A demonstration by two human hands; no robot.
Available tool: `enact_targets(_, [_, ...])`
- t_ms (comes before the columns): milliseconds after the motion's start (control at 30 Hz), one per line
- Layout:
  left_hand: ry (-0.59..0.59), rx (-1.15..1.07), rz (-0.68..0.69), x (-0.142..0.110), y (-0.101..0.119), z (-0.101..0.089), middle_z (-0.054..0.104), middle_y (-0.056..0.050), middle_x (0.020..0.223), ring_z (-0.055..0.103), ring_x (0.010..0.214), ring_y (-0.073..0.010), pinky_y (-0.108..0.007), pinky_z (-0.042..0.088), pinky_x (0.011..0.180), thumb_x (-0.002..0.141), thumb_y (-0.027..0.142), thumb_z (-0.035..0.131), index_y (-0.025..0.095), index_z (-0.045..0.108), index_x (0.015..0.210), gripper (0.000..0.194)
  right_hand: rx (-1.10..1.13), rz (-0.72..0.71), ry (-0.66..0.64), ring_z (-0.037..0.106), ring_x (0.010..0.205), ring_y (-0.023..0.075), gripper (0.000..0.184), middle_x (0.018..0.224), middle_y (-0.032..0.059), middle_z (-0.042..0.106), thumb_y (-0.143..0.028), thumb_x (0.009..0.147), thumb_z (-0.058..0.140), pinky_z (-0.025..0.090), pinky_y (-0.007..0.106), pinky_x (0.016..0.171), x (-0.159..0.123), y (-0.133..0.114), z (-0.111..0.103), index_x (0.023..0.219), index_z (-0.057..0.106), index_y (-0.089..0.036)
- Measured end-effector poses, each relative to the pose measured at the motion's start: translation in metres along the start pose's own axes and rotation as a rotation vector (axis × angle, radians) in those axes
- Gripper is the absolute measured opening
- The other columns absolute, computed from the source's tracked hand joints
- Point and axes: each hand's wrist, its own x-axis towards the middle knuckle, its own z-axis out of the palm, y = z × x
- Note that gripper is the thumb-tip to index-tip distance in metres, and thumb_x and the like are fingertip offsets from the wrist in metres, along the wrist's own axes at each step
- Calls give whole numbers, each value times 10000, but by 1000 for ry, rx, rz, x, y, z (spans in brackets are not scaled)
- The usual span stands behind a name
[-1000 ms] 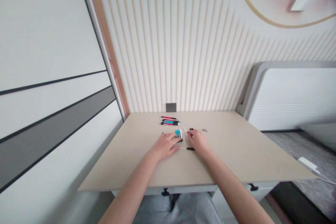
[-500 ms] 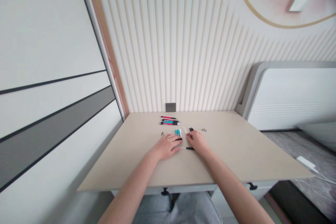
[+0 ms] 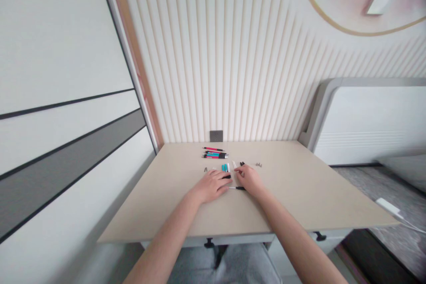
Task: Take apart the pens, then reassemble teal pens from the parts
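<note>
My left hand [image 3: 212, 185] lies flat on the desk with fingers apart, over small black pen parts [image 3: 226, 176]; it grips nothing I can see. Just beyond its fingertips are teal pen barrels [image 3: 224, 167] and a white one [image 3: 228, 167]. My right hand [image 3: 248, 178] is curled, its thumb and forefinger closed on thin white pen refills [image 3: 234, 164], whose lower ends are hidden. Between the hands lies a thin pale rod with a black end [image 3: 240, 188]. Small black pieces [image 3: 242, 163] sit just past the right knuckles.
Several red, teal and black pens [image 3: 215, 155] lie in a row at the back of the desk [image 3: 149, 204], a red pen [image 3: 214, 148] behind them. Tiny grey parts [image 3: 258, 165] lie to the right, dark springlike bits [image 3: 205, 169] to the left. A ribbed wall [image 3: 216, 53] borders the back.
My right fingertips have shifted slightly left and forward over the white refills. My left hand has slid back a little, uncovering the dark bits to its left.
</note>
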Motion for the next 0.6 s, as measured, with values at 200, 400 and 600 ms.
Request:
enact_targets(200, [-7,6,-3,1,1,0,572,-39,1322,479,1233,-217,-405,297,1066,988,399,380,282,599,1233,349,14,-33,5,627,863,164,268,946,57,671,-180,861,511,425,238,812,1,4,4,1029,718,-211])
enact_targets(400, [-10,17,2,1,2,-2,567,-40,1317,475,1230,-221,-388,320,1052,983,402,392,272,599,1234,350,3,-120,-22,617,889,163,305,977,47,660,-172,876,491,413,245,829,-1,0,4,1064,718,-250])
enact_targets(600, [0,18,6,2,3,-3,578,-36,1287,478,1212,-213,-377,327,1046,974,396,418,263,621,1187,322,-31,-146,-45,605,898,166,305,964,40,651,-179,883,495,402,262,835,-4,-4,3,1069,717,-277])
